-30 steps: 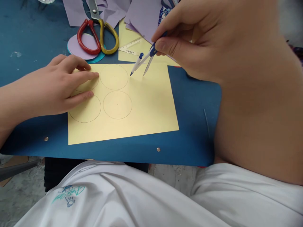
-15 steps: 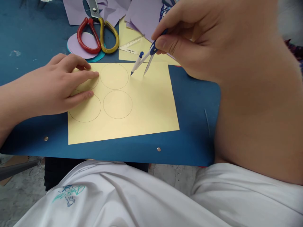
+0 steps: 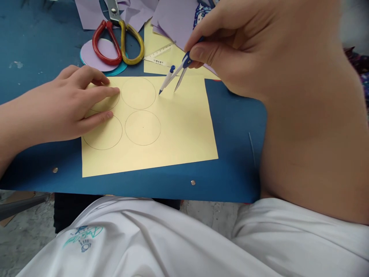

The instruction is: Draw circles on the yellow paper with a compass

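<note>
A yellow sheet of paper lies on the blue table, with several drawn circles on its left and middle. My left hand rests on the sheet's left side, fingers apart, partly covering two circles. Between the thumb and fingers of my right hand is a drawing compass, gripped at its blue top. The compass leans over the upper part of the sheet, right of the top middle circle. Its needle leg is at the paper, and its pen leg points down to the left, close to that circle's edge.
Scissors with red and yellow handles lie beyond the sheet, over purple and teal paper discs. Purple paper scraps, another yellow sheet and a clear ruler are at the back. The blue table's front edge is near my lap.
The pen leg's tip has shifted very slightly down toward the paper. Both hands otherwise hold nearly the same places, and the whole view has drifted a little.
</note>
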Tool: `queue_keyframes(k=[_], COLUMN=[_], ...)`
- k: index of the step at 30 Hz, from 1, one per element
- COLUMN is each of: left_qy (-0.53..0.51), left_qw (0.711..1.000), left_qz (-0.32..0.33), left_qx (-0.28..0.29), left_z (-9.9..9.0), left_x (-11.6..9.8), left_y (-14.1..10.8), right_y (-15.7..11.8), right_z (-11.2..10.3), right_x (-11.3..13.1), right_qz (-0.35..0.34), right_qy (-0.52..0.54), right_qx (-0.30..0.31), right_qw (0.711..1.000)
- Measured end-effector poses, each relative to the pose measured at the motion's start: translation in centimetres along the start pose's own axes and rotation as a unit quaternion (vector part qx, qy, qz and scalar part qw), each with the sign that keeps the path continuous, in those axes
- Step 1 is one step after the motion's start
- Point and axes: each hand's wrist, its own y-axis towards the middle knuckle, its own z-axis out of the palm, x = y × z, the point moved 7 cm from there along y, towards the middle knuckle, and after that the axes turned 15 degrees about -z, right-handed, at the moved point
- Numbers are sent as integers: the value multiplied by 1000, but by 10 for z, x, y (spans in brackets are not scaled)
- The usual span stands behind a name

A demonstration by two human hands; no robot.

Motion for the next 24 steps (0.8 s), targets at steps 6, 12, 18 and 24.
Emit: queue_keyframes(k=[6, 12, 18, 24], left_qy=[-7, -6, -1, -6], left_qw=[1000, 1000, 1000, 1000], left_qz=[17, 14, 8, 12], left_qx=[-16, -11, -6, -15], left_z=[1, 3, 4, 1], left_x=[1, 3, 2, 3], left_y=[-1, 0, 1, 0], right_y=[2, -2, -4, -2], right_z=[5, 7, 5, 12], right_x=[-7, -10, -6, -14], right_qz=[30, 8, -5, 2], right_qy=[21, 69, 82, 135], right_qx=[23, -14, -40, -34], right_qw=[999, 997, 996, 990])
